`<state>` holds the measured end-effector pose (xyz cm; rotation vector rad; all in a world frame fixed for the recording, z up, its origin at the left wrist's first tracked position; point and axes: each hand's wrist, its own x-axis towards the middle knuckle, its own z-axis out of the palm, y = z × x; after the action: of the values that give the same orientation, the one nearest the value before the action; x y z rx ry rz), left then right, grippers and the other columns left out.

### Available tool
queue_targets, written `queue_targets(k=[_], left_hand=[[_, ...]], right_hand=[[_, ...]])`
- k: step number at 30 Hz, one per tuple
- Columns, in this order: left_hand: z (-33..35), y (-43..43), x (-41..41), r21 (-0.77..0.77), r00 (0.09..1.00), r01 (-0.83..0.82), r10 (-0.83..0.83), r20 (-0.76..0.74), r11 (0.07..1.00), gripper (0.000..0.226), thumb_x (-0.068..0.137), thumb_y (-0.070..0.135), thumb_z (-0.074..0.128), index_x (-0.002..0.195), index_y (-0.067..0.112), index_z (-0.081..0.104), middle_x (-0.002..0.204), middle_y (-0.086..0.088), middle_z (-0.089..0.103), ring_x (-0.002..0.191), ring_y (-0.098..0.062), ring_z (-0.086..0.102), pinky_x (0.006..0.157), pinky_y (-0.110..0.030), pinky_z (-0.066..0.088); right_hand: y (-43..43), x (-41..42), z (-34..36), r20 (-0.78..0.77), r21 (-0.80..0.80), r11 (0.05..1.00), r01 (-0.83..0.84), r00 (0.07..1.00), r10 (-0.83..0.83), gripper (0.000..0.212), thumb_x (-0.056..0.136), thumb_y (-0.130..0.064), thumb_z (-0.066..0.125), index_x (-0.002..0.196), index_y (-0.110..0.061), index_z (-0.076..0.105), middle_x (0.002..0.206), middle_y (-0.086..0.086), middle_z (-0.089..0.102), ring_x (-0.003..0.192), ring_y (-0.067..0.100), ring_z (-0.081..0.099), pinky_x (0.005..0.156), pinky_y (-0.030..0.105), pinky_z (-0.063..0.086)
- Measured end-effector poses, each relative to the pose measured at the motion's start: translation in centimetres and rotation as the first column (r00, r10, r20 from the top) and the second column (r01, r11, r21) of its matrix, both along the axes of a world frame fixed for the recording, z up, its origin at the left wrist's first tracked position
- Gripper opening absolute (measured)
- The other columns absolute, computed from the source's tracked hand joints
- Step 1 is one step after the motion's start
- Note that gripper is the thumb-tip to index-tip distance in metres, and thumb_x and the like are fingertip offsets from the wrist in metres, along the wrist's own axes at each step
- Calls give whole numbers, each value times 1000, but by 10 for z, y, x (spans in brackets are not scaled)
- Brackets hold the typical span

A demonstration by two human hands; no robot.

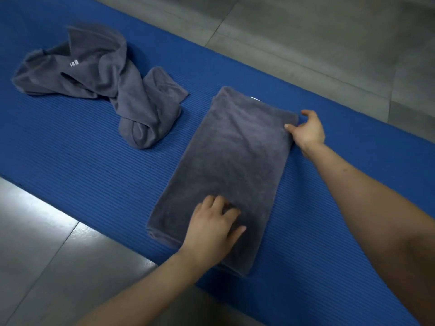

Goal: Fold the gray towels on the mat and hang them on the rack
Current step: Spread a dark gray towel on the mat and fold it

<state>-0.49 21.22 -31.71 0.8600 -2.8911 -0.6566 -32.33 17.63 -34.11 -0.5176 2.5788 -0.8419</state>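
Left hand flat, fingers spread, pins folded towel at 6 o'clock. Right hand pinches 2 o'clock corner, likely squaring edge. Crumpled towel waits, 10 o'clock on mat.

Two dark gray towels, ribbed blue mat, gray tiled floor

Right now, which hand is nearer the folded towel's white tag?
Right. Right hand pinches the folded towel beside the white tag; left hand rests on its near end.
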Motion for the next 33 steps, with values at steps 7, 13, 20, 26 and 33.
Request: queue_targets(k=[7,13,20,26,33], left_hand=[[6,34,-17,87,938,197,-213,273,977,51,86,59,39,119,24,56,122,-2,46,115,-24,44,96,-39,40],[-1,41,-17,-64,877,384,-342,337,921,48,70,52,68,110,25,62,115,-2,54,107,-24,50,82,-39,48],[-6,38,-13,-253,868,455,-362,340,854,56,36,16,84,91,17,72,90,-9,64,76,-29,62,61,-38,55],[-9,41,-8,-309,863,497,-423,278,811,42,53,24,85,91,15,70,85,-5,62,74,-25,59,61,-38,53],[-3,35,-11,-334,864,493,-408,294,804,44,39,5,86,77,15,68,70,-2,59,57,-22,58,49,-30,50]], right_hand=[[53,-25,15,-58,-39,983,177,982,-179,50,81,-26,69,126,-30,49,106,2,66,99,22,62,90,42,50],[212,-26,23,-56,-54,887,458,886,-460,46,81,-24,69,122,-25,50,81,-2,60,90,26,62,88,46,50],[354,67,-6,-54,-26,822,569,820,-569,42,84,-31,68,113,-15,43,90,8,69,86,33,63,80,44,46],[388,70,-7,-655,255,966,50,743,135,36,81,-40,62,105,-13,63,93,9,62,84,30,56,76,43,35],[393,19,-3,-643,535,817,-217,523,560,17,76,-3,69,91,-10,69,87,3,67,76,28,60,88,45,32]])
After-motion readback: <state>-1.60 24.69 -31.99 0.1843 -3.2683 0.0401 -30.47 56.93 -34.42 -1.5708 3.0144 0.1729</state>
